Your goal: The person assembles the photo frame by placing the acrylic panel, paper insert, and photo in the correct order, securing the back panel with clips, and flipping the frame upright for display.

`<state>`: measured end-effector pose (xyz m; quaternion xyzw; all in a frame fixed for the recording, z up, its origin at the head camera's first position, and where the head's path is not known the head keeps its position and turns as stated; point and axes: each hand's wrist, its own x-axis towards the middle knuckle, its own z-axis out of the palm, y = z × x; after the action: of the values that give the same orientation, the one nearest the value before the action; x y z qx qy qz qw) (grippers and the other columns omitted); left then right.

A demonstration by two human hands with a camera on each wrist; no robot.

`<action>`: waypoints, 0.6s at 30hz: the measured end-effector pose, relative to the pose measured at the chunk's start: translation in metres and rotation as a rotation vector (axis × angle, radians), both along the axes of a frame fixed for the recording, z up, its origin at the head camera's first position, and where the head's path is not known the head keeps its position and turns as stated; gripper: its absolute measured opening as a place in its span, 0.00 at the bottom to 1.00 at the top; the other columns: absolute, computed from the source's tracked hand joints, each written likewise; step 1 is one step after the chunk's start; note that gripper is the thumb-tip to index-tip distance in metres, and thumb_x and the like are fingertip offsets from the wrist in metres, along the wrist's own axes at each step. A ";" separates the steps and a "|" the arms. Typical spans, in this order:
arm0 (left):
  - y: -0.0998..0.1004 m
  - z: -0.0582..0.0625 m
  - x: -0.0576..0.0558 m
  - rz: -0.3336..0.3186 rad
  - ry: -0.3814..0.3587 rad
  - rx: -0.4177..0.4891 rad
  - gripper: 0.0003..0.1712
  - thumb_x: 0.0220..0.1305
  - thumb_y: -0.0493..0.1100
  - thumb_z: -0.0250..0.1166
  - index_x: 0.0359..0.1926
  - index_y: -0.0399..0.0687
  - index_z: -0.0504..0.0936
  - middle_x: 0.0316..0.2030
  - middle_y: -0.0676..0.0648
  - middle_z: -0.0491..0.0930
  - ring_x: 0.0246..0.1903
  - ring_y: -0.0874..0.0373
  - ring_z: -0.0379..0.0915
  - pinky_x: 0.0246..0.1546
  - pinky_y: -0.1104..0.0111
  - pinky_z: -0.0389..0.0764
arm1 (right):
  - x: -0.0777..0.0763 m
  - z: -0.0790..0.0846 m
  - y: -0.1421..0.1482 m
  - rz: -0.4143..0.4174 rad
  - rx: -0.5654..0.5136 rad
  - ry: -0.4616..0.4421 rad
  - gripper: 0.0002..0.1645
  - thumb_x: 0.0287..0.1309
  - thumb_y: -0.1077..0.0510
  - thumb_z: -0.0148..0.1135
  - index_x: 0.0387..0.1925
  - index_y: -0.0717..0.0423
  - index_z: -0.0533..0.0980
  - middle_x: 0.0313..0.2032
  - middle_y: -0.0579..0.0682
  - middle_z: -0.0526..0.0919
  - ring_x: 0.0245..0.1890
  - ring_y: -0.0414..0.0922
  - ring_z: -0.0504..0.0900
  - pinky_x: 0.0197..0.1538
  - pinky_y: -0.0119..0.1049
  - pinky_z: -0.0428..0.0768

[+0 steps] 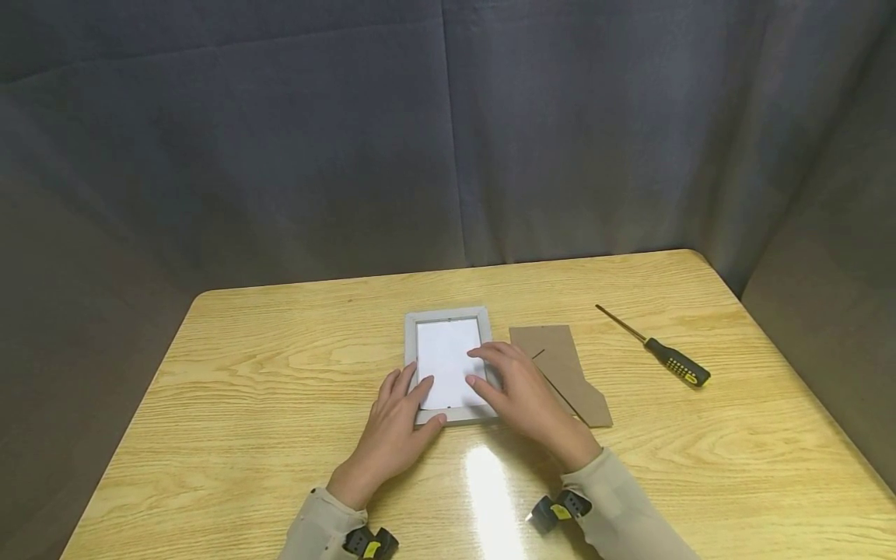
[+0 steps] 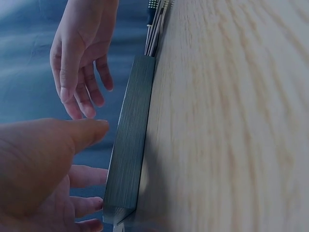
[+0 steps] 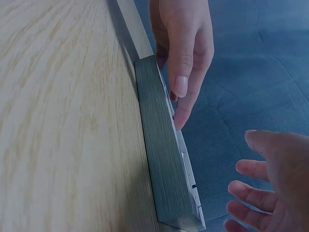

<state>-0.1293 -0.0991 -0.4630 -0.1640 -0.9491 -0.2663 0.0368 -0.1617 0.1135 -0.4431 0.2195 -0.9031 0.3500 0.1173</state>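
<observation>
A grey picture frame lies flat on the table, a white sheet filling its middle. At the frame's lower left corner rests my left hand, fingers spread over the edge and the sheet's border. My right hand hovers over the frame's right side with its fingers loosely bent and nothing between them. In the right wrist view the right hand is apart from the frame's side, while the left hand's fingertip meets the sheet's edge. The left wrist view shows the left thumb close to the frame.
A brown backing board with a dark strip along it lies right of the frame, partly behind my right hand. Farther right is a screwdriver with a black and yellow handle. A dark curtain hangs behind the wooden table.
</observation>
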 end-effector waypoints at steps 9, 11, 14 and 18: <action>-0.001 0.002 0.000 -0.001 -0.010 0.033 0.34 0.60 0.56 0.60 0.65 0.47 0.70 0.69 0.36 0.57 0.68 0.40 0.47 0.62 0.44 0.56 | 0.001 0.000 -0.001 -0.007 0.009 -0.006 0.23 0.60 0.45 0.57 0.50 0.55 0.79 0.53 0.52 0.78 0.57 0.49 0.72 0.60 0.47 0.68; -0.001 0.004 0.000 0.006 -0.003 0.045 0.34 0.60 0.56 0.60 0.65 0.47 0.70 0.68 0.37 0.58 0.68 0.41 0.48 0.62 0.45 0.57 | 0.000 0.000 -0.001 -0.002 0.009 -0.001 0.23 0.60 0.45 0.57 0.50 0.55 0.79 0.53 0.53 0.78 0.56 0.49 0.72 0.60 0.47 0.69; -0.002 0.006 -0.002 0.020 0.023 0.076 0.33 0.60 0.55 0.61 0.63 0.47 0.71 0.67 0.38 0.61 0.68 0.43 0.50 0.62 0.47 0.59 | 0.000 0.000 -0.001 0.001 0.011 0.008 0.24 0.60 0.44 0.57 0.50 0.55 0.79 0.53 0.53 0.78 0.56 0.49 0.73 0.59 0.47 0.69; -0.002 0.009 -0.003 0.044 0.067 0.134 0.29 0.59 0.52 0.61 0.61 0.49 0.73 0.65 0.41 0.64 0.66 0.45 0.54 0.61 0.49 0.61 | 0.000 -0.001 -0.001 -0.001 0.010 0.011 0.24 0.60 0.44 0.57 0.50 0.55 0.79 0.53 0.52 0.78 0.55 0.49 0.73 0.59 0.47 0.69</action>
<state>-0.1325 -0.1011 -0.4540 -0.1494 -0.9307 -0.3228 0.0855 -0.1614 0.1127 -0.4439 0.2216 -0.9042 0.3444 0.1212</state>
